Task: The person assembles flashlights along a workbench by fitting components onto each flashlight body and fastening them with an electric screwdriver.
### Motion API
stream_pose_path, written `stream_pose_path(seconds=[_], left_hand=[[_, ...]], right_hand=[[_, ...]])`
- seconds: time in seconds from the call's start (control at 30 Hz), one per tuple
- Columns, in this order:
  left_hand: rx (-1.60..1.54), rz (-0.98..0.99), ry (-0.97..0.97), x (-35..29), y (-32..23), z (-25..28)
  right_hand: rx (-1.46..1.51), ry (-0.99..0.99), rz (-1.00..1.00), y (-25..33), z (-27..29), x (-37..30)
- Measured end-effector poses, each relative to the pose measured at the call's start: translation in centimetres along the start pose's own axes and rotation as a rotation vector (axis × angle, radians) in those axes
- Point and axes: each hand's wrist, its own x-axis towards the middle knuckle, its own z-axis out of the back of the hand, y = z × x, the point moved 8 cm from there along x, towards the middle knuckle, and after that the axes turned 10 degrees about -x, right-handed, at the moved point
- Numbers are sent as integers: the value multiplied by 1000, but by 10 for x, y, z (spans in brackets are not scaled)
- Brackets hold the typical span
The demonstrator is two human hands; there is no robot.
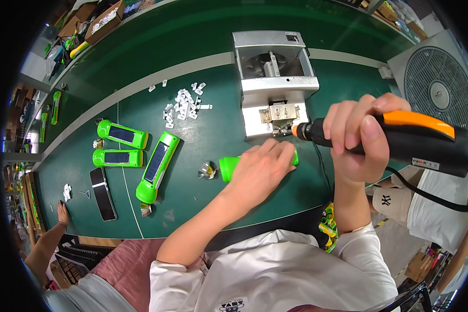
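My right hand (360, 136) is wrapped round a black and orange electric screwdriver (424, 145). Its orange tip is right by the front outlet of a silver screw feeder (278, 83); whether they touch I cannot tell. Lower on the green table, my left hand (262, 167) grips a bright green flashlight body (226, 169), covering most of it. A shiny reflector head (208, 170) lies beside that body's left end. Left of it rest a larger green flashlight (158, 166) with a dark solar panel and two smaller-looking ones, an upper flashlight (122, 135) and a lower flashlight (118, 157).
Small white plastic parts (183, 105) are heaped left of the feeder. A phone (103, 194) lies at the left, near another person's hand (62, 213). A large fan (438, 86) stands at the far right. The screwdriver's black cord (426, 195) loops down at the right.
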Motion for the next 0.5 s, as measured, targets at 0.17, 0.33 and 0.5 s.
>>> stream_pose_path(seconds=[0.17, 0.33, 0.5], left_hand=[[107, -66, -81, -10, -8, 20], [55, 31, -37, -40, 17, 66], [13, -4, 12, -45, 33, 65]], right_hand=[[-166, 57, -38, -13, -18, 3], [-319, 77, -86, -21, -21, 5], [-250, 128, -390, -56, -32, 36]])
